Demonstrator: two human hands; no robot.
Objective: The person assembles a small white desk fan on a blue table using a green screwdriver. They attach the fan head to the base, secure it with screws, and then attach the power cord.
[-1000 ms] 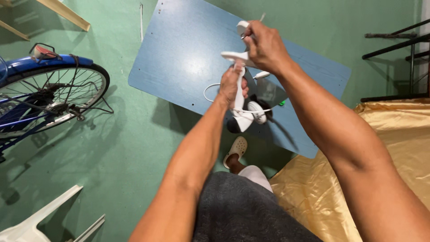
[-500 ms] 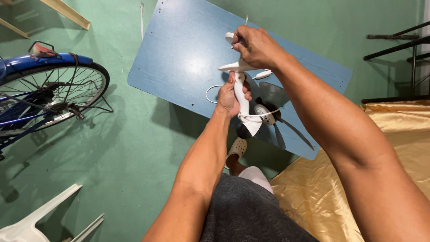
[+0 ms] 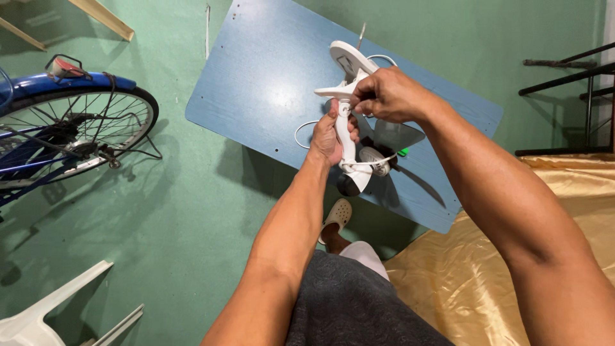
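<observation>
The left hand [image 3: 331, 132] is closed around the white stem of a small fan [image 3: 349, 138], held upright above the blue board [image 3: 256, 83]. The right hand [image 3: 387, 95] pinches the fan's base end (upper part), fingers closed. Grey blades hang below. A bicycle wheel [image 3: 77, 134] stands to the left.

One fan [image 3: 351, 138], one board [image 3: 269, 77], one bicycle [image 3: 64, 128]
</observation>
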